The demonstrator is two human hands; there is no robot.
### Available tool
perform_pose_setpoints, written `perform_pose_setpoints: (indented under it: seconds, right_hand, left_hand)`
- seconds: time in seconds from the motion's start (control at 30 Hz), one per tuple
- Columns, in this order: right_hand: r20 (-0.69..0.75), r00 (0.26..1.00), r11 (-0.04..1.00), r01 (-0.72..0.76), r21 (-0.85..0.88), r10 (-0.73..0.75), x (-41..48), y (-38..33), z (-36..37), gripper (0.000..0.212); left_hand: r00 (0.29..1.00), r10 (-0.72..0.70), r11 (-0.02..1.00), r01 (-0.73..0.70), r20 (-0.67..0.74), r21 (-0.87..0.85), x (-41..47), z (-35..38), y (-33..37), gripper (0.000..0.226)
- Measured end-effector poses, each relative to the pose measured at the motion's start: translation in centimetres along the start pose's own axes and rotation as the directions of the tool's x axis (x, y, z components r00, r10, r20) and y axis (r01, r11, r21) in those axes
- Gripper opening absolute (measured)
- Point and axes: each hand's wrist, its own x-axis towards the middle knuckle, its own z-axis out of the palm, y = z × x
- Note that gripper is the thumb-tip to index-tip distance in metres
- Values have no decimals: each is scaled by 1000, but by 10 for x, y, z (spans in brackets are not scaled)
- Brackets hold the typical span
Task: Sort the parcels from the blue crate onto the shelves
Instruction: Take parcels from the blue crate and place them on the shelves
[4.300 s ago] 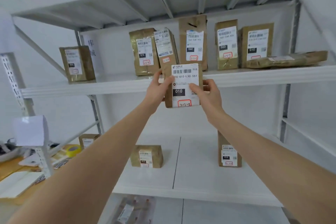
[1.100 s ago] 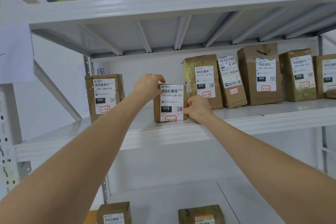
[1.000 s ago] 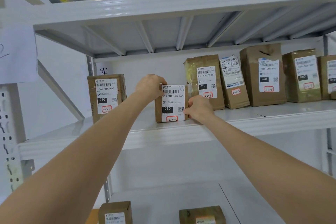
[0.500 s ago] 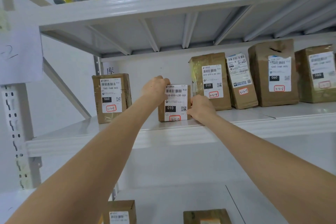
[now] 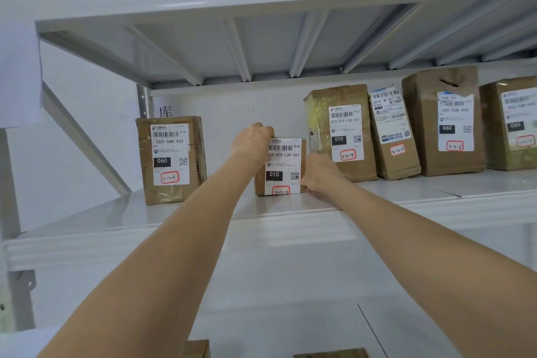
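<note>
The small 010 parcel [image 5: 283,167] stands upright on the shelf [image 5: 290,221] between the hands: left hand [image 5: 252,142] clasps its top-left corner, right hand [image 5: 318,176] grips its lower-right edge.

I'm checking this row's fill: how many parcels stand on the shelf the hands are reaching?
6: parcel 3-2-1 far left; parcel 3-2-3 held by left hand and right hand; then 3-2-4, 3-2-5, 3-2-6 and an edge-cut parcel rightward. More may be hidden beyond.

Label on small parcel [image 5: 283,167]: 010-010-L30-551; leftmost parcel [image 5: 171,158]: 060-06B-A05
</note>
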Motion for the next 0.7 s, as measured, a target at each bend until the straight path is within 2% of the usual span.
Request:
perform_pose_setpoints:
  seconds: [0.4,0.53,0.7]
  right_hand:
    - [20,1000,998,-20,51,19,26,-2,12,7]
    - [21,1000,998,-22,54,20,30,-2,14,26]
    - [53,998,999,-30,17,29,21,-4,7,28]
  left_hand:
    - [1000,-3,1000,2,-31,-23,20,21,-11,40]
    - [999,4,1000,-5,-42,-22,25,26,-12,41]
    - [999,19,999,-21,-40,-47,28,27,-16,41]
